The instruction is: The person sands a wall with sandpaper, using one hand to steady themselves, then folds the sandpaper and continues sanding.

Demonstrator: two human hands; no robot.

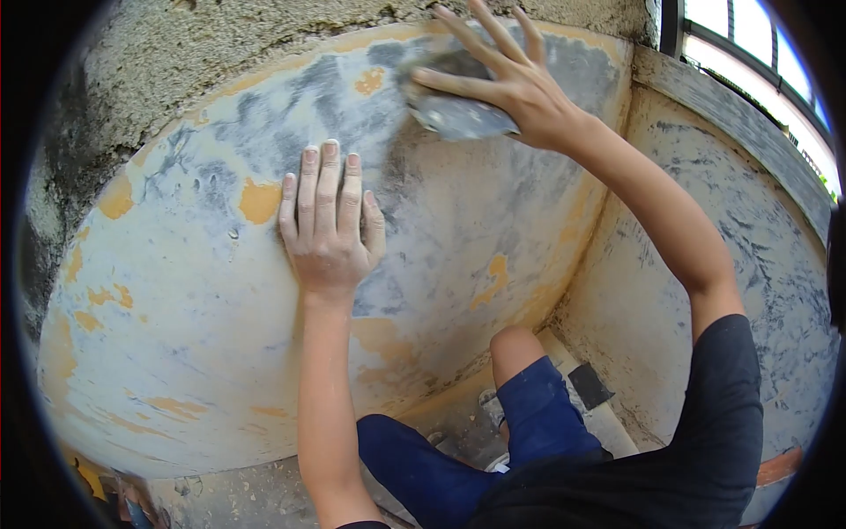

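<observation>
My left hand [330, 231] lies flat on the patchy white and grey wall [189, 313], its fingers stretched upward and dusted pale; nothing is in it. Higher up and to the right, my right hand [522, 93] presses a bent grey sheet that looks like sandpaper [463, 120] against the wall. The thumb side and palm cover part of this sheet, and its edges are slightly blurred. Its fingers spread toward the wall's curved upper edge. Around both hands the surface shows grey smears and yellow-orange patches [260, 202].
Rough concrete [194, 66] borders the wall above. A second wall [705, 220] meets it at a corner on the right, with a metal railing [749, 53] beyond. A small dark block [590, 385] sits by my knee on a ledge. Below is a dusty floor [238, 495].
</observation>
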